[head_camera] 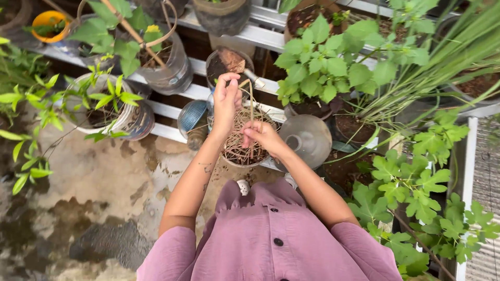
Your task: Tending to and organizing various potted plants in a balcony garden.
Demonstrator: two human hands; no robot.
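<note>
Left hand (226, 100) raised over the pots, fingers curled shut around the top of a thin dry stalk (251, 112). Right hand (262, 134) lower, fingertips pinched on the same stalk further down. Stalk long axis near vertical in frame — upper end by the left hand's fingers, lower end down into a pot (241, 151) full of dry, tangled straw-coloured strands. Stalk roughly straight, slight lean only; exact tip hidden in the tangle.

Pot sits right under both hands, on a slatted metal rack (172, 112). Just right of it, touching or nearly so — can't tell which — a clear plastic bottle (308, 138) lying on its side, neck pointing left toward the pot. Just left, a small blue-rimmed container (191, 117). Behind the left hand, a dark pot of soil (225, 63) with a brown chunk on top.

Further left on the rack: cut plastic jug (169, 65) with a slanted stick, white tub (122, 117) with a leafy green plant. Orange pot (48, 25) top left. Broad-leaf herb (323, 67) right of the hands, long grass blades (442, 62) beyond, lobed-leaf shrub (416, 192) lower right.

Wet, stained concrete floor (88, 198) lower left. Mauve buttoned shirt (271, 239) at bottom edge, sleeves above the elbows.
</note>
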